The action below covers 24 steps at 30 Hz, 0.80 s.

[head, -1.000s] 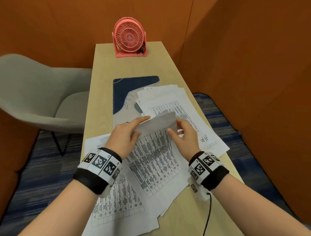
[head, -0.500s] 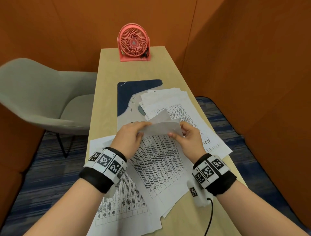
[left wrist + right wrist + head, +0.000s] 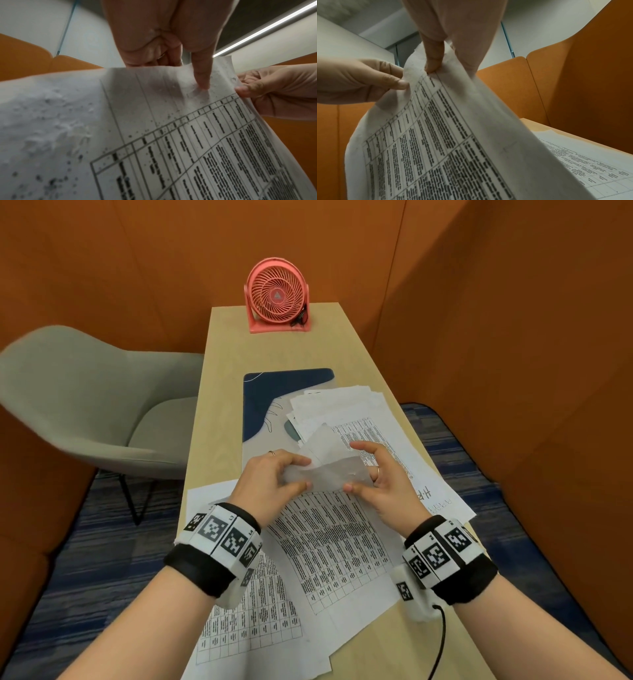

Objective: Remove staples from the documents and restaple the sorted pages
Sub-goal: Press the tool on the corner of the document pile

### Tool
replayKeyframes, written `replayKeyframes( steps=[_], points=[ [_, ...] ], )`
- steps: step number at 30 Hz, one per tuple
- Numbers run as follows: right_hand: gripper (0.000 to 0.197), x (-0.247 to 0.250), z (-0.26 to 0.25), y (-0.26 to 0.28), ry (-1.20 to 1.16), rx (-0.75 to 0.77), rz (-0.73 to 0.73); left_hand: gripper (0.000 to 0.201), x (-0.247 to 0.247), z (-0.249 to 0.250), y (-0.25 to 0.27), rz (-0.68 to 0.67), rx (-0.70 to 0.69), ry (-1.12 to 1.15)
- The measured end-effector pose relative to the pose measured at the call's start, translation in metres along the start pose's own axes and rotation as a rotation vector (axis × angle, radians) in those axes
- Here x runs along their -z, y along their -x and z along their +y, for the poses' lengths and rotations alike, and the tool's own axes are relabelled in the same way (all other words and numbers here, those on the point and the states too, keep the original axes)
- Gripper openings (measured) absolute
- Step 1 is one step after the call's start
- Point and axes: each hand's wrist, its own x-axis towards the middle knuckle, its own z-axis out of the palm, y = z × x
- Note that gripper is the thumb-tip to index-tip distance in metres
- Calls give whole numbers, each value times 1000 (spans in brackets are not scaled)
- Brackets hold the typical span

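A printed table document lies in front of me on the wooden table, its far end lifted and curled back. My left hand pinches the raised top edge at its left, and my right hand pinches it at its right. In the left wrist view my left hand has the thumb on the printed page, with the right hand beside. In the right wrist view my right hand pinches the page's upper corner. No staple or stapler is visible.
More printed sheets are piled at the right over a blue and grey desk mat. Another sheet lies near the front edge. A pink desk fan stands at the far end. A grey chair sits left; orange walls surround.
Both hands have lifted the document's top edge higher and curled it further back toward me. My right hand has shifted its fingers up around the raised corner.
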Motion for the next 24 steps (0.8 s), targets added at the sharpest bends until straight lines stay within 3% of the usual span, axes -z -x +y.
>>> replayKeyframes(
  steps=[6, 20, 24],
  points=[
    [56, 1, 5, -7, 23, 11, 78, 23, -3, 7, 3, -54, -74, -60],
    [64, -4, 9, -12, 50, 35, 149, 16, -8, 8, 3, 57, -52, -12],
    [74, 2, 9, -14, 332, 90, 284, 14, -5, 9, 5, 82, -119, -21]
  ],
)
